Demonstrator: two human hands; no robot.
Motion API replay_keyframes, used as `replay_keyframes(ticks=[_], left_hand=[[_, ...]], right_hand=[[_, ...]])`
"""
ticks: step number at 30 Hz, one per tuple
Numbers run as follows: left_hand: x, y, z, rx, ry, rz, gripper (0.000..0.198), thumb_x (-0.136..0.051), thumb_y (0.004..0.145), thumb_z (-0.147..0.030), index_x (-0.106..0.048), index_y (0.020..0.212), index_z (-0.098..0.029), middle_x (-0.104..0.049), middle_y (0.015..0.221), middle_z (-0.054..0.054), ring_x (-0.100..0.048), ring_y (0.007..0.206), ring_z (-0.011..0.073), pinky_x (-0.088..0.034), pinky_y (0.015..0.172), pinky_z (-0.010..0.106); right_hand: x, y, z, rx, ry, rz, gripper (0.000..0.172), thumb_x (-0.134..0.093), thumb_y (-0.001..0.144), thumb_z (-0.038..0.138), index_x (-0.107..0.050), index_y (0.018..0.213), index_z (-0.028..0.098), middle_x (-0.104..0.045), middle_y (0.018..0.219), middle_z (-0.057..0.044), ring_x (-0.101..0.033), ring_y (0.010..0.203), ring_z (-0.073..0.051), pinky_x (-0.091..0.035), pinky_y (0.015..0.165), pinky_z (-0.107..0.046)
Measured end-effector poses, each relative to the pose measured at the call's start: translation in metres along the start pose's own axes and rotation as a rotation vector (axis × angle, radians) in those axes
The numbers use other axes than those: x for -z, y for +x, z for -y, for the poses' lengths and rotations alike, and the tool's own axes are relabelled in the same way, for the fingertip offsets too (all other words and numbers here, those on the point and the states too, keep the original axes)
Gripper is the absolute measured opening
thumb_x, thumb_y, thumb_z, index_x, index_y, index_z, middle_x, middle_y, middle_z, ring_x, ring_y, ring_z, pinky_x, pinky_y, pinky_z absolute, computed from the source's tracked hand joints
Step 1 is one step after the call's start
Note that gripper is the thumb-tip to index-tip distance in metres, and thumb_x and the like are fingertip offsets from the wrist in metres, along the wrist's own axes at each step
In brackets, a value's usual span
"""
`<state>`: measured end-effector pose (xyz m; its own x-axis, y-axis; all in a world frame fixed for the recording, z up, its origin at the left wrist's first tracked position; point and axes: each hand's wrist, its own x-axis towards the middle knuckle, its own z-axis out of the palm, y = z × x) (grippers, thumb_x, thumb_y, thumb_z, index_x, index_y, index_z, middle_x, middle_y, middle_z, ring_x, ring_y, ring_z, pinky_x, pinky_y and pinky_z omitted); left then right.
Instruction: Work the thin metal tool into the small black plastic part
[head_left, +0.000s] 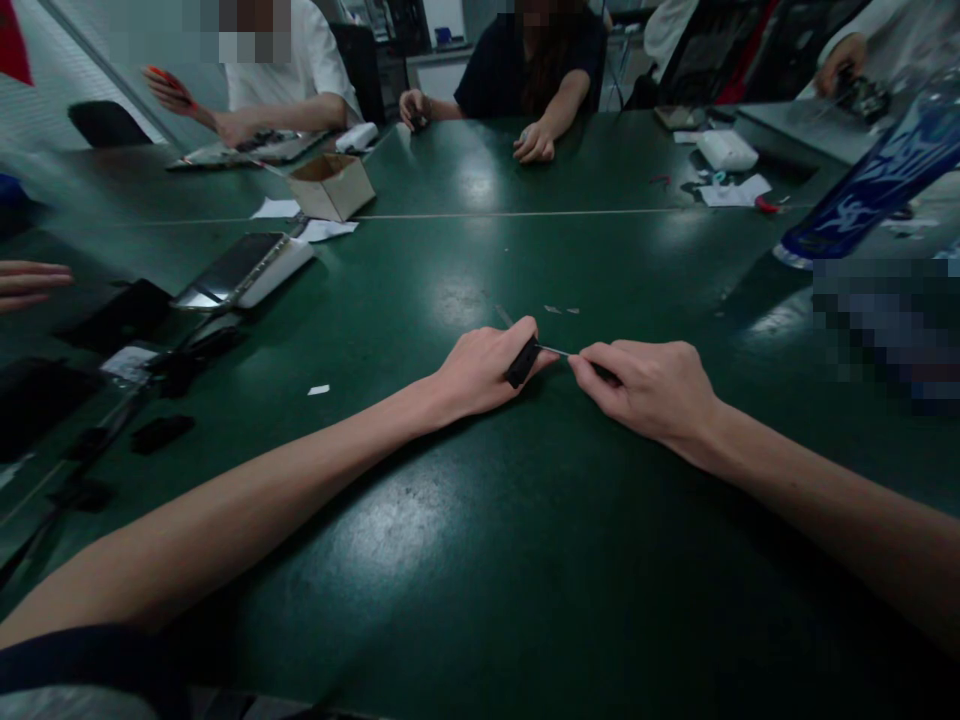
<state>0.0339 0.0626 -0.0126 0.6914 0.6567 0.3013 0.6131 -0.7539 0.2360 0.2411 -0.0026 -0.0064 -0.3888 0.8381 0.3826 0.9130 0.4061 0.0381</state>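
1. Far left, here we go: a co-worker's hand (30, 285) reaches in at the frame edge, near a spread of flat black parts (161, 433) and a dark slab-like device (232, 268) resting on a white box (281, 272).
2. Moving right, we've got a brown cardboard box (331, 186) open at the top, just by a pale seam (510, 213) crossing our glossy dark green work table (450, 620). A white paper scrap (319, 390) lies just off our left hand (480, 375).
3. Centre stage, that left hand is closed narrow around a black plastic handle (523, 362), with a thin metal shaft (553, 350) running right from it.
4. Our right hand (645, 390) pinches a narrow dark piece (602, 372) at the shaft's far end, fingertips just apart from the left hand. Small pale slivers (561, 310) lie just beyond.
5. Far right, a tilted blue-patterned bottle (870, 180) stands out past a white box (726, 150). The green tabletop runs on behind our forearms toward the near table edge (315, 712), leaving us plenty of room to move.
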Motion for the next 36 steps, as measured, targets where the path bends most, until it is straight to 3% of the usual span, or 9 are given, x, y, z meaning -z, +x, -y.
replay_keyframes(ticks=[8, 25, 28, 31, 33, 36], left_hand=[[0.0, 0.0, 0.0, 0.001, 0.009, 0.025, 0.036, -0.035, 0.093, -0.052, -0.047, 0.093, -0.018, -0.059, 0.065, 0.002, -0.058, 0.055, 0.0154, -0.028, 0.048, 0.024], [0.004, -0.006, 0.0, -0.11, -0.061, 0.059, 0.036, -0.031, 0.093, -0.053, -0.044, 0.095, -0.02, -0.058, 0.065, 0.0, -0.057, 0.055, 0.0148, -0.032, 0.049, 0.023], [0.005, -0.004, -0.002, -0.065, -0.027, 0.07, 0.037, -0.03, 0.093, -0.054, -0.045, 0.096, -0.02, -0.059, 0.066, 0.001, -0.059, 0.056, 0.0157, -0.033, 0.049, 0.023], [0.005, 0.0, -0.002, 0.008, 0.024, 0.078, 0.039, -0.028, 0.094, -0.054, -0.046, 0.098, -0.02, -0.059, 0.065, 0.002, -0.059, 0.056, 0.017, -0.031, 0.049, 0.023], [0.004, 0.002, -0.001, 0.016, 0.041, 0.085, 0.039, -0.028, 0.094, -0.054, -0.046, 0.099, -0.019, -0.06, 0.066, 0.002, -0.06, 0.057, 0.0183, -0.031, 0.049, 0.024], [0.002, 0.002, -0.001, 0.017, 0.055, 0.082, 0.039, -0.028, 0.094, -0.054, -0.046, 0.099, -0.019, -0.062, 0.068, 0.003, -0.061, 0.059, 0.0193, -0.032, 0.05, 0.025]], right_hand=[[-0.001, -0.001, -0.002, 0.023, 0.007, 0.019, 0.042, -0.033, 0.095, 0.041, -0.068, 0.086, 0.019, -0.063, 0.068, -0.002, -0.052, 0.057, -0.011, -0.023, 0.051, -0.025], [-0.004, -0.008, -0.017, 0.215, 0.099, -0.129, 0.025, -0.046, 0.091, 0.033, -0.067, 0.097, 0.021, -0.062, 0.067, 0.001, -0.051, 0.055, -0.008, -0.028, 0.05, -0.024], [0.003, -0.009, -0.006, 0.347, 0.119, -0.131, 0.022, -0.047, 0.091, 0.032, -0.066, 0.089, 0.021, -0.059, 0.064, 0.002, -0.048, 0.053, -0.007, -0.027, 0.05, -0.024], [0.009, -0.011, 0.015, 0.613, 0.164, -0.06, 0.022, -0.047, 0.091, 0.035, -0.065, 0.086, 0.024, -0.055, 0.06, 0.004, -0.041, 0.049, -0.007, -0.024, 0.049, -0.025], [0.01, -0.01, 0.022, 0.598, 0.183, -0.068, 0.024, -0.046, 0.091, 0.036, -0.065, 0.086, 0.023, -0.054, 0.06, 0.004, -0.041, 0.049, -0.007, -0.024, 0.049, -0.025], [0.004, -0.008, 0.013, 0.383, 0.127, -0.118, 0.028, -0.044, 0.091, 0.034, -0.066, 0.083, 0.021, -0.056, 0.06, 0.002, -0.044, 0.052, -0.008, -0.023, 0.05, -0.025]])
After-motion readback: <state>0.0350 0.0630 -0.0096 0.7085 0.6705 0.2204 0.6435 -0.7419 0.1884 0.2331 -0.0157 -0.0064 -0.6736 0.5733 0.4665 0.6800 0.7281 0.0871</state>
